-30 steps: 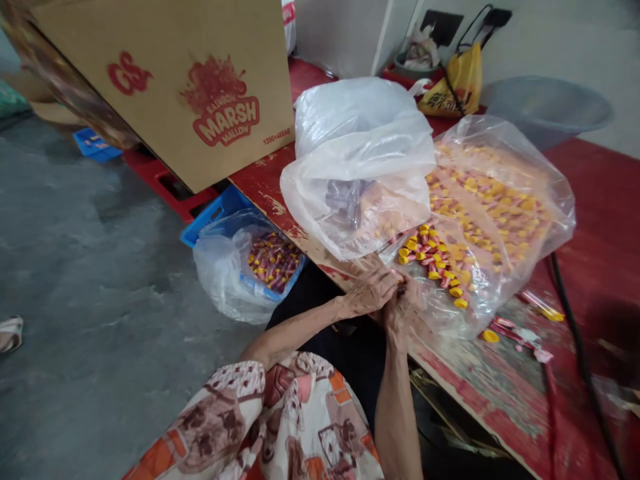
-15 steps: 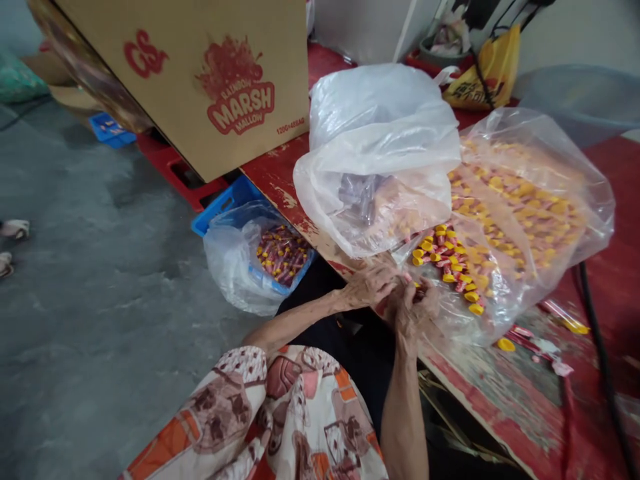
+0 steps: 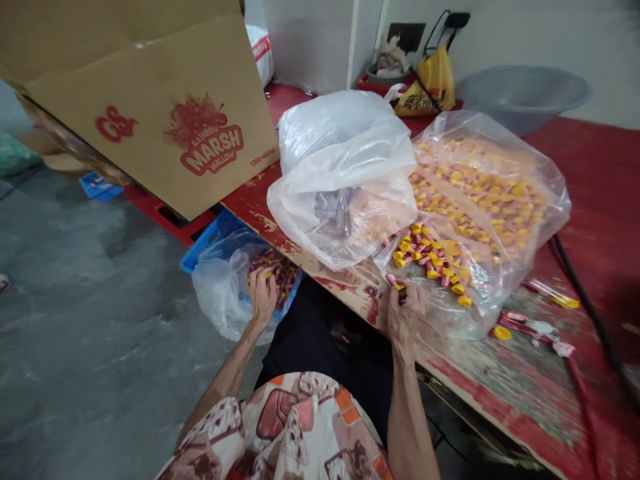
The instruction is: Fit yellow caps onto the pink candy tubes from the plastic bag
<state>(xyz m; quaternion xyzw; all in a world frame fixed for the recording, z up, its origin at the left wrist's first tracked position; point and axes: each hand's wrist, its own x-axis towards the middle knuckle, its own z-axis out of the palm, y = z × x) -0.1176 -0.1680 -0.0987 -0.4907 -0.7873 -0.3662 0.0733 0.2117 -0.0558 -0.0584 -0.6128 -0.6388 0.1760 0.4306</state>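
My left hand (image 3: 263, 293) reaches down over a blue crate (image 3: 190, 259) lined with clear plastic. Its fingers are apart, at a pile of small dark-red tubes with yellow caps (image 3: 285, 273). Whether a tube lies under the fingers is hidden. At the table's edge, my right hand (image 3: 404, 310) is closed on a small pink-and-white wrapped piece with a yellow cap (image 3: 395, 282). Just beyond it, several loose yellow-capped pieces (image 3: 433, 257) spill from the mouth of a large clear bag (image 3: 530, 143) full of the same kind. A whitish bag (image 3: 345, 120) holding clear tubes stands to its left.
A large cardboard box (image 3: 150, 180) with red print stands at the left. A loose yellow cap (image 3: 502, 333), a clear tube (image 3: 553, 293) and a black cable (image 3: 580, 287) lie on the red worn table (image 3: 535, 407). A grey basin (image 3: 525, 93) sits behind.
My left hand has moved away from my right hand, left and down to the blue crate. My right hand stays near the table edge. The whole view has shifted a little.
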